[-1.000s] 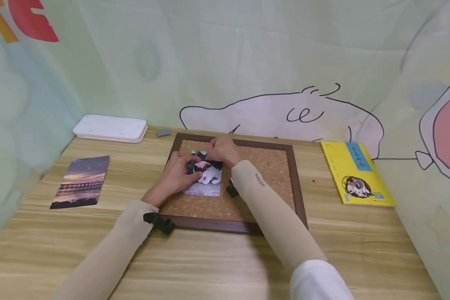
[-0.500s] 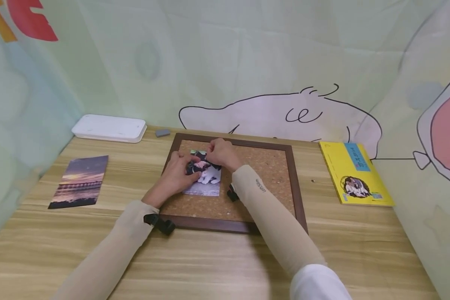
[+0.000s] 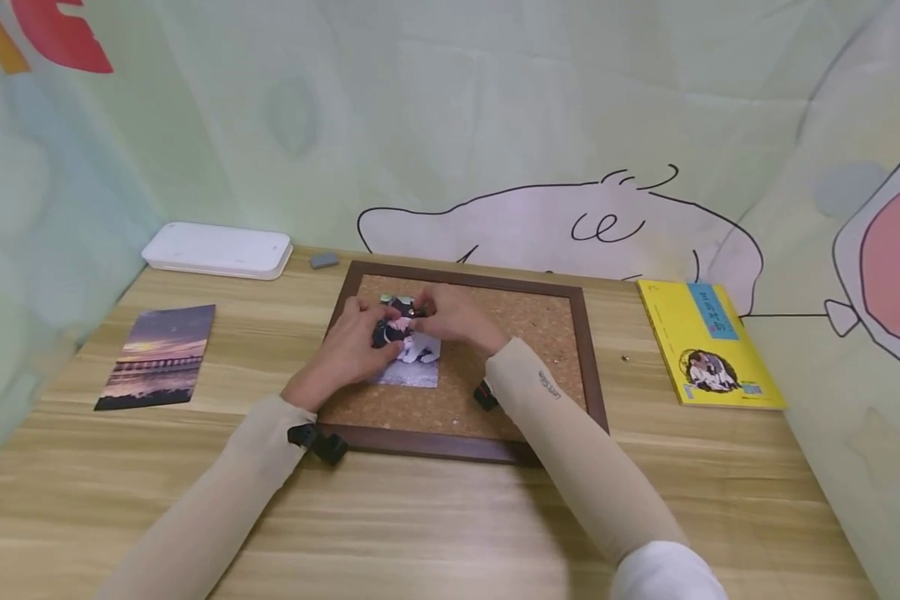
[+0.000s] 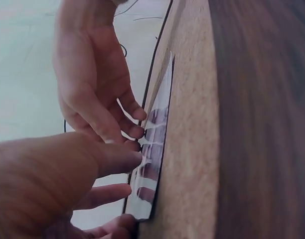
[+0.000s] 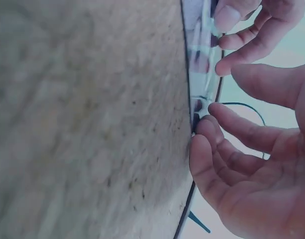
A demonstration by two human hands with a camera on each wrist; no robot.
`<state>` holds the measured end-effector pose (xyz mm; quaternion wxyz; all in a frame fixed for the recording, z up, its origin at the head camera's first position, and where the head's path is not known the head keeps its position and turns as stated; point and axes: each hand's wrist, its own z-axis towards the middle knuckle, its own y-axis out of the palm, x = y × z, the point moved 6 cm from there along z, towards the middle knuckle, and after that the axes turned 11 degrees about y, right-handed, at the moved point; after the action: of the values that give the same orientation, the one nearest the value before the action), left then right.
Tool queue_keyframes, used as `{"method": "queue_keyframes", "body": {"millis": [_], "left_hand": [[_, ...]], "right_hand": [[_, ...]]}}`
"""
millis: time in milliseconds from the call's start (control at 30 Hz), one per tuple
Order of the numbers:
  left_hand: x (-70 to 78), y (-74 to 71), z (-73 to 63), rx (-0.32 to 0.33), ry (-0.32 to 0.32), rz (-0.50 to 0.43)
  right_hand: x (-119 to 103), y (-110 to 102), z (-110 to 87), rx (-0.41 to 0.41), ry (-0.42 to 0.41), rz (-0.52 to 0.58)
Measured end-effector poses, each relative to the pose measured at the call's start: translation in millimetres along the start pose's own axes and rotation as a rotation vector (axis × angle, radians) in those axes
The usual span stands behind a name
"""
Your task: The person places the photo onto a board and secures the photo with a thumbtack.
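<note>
A photo of a white-pawed cat (image 3: 420, 358) lies on the cork board (image 3: 517, 333), left of its middle. My left hand (image 3: 348, 346) rests on the photo's left side, its fingers and thumb spread and pressing it. At the upper right part of the photo, my right hand (image 3: 453, 315) touches the print with bent fingertips. A tiny gold-coloured dot, perhaps a thumbtack (image 3: 412, 312), shows close by the right fingers. In the right wrist view, the right hand's thumb (image 5: 267, 82) is apart from its fingers. Both hands cover parts of the photo.
A sunset photo (image 3: 159, 354) lies at left on the wooden table (image 3: 420, 525). Behind it sits a white case (image 3: 217, 248) with a grey eraser-like block (image 3: 324, 260) alongside. A yellow book (image 3: 708, 350) is at right. A small metal tack (image 3: 626, 358) lies near the board.
My right hand's bunched fingers have loosened and shifted slightly toward me, with the forearm swinging right. The gold-coloured dot has come into sight. My left hand stays on the photo.
</note>
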<state>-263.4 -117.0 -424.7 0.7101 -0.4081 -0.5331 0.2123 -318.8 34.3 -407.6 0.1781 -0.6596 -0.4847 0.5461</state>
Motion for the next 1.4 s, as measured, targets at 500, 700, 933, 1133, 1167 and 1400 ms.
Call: {"method": "queue_keyframes", "body": {"millis": [500, 700, 933, 1133, 1167, 1400], "left_hand": [[27.9, -9.3, -0.8, -0.005, 0.143, 0.124], [35.8, -13.6, -3.2, 0.01, 0.195, 0.222], [36.8, -20.5, -7.3, 0.042, 0.228, 0.262], [30.4, -30.6, -13.0, 0.084, 0.231, 0.251], [28.3, -32.2, -13.8, 0.086, 0.226, 0.251], [13.6, -43.7, -20.3, 0.091, 0.209, 0.266]], "right_hand": [[8, -8, -38.8, 0.138, -0.217, -0.084], [20, -15, -55.4, 0.177, -0.245, -0.108], [35, -25, -73.2, 0.255, -0.264, -0.118], [50, -38, -85.8, 0.299, -0.263, -0.117], [53, -41, -87.7, 0.309, -0.263, -0.121], [77, -55, -98.7, 0.371, -0.255, -0.126]]}}
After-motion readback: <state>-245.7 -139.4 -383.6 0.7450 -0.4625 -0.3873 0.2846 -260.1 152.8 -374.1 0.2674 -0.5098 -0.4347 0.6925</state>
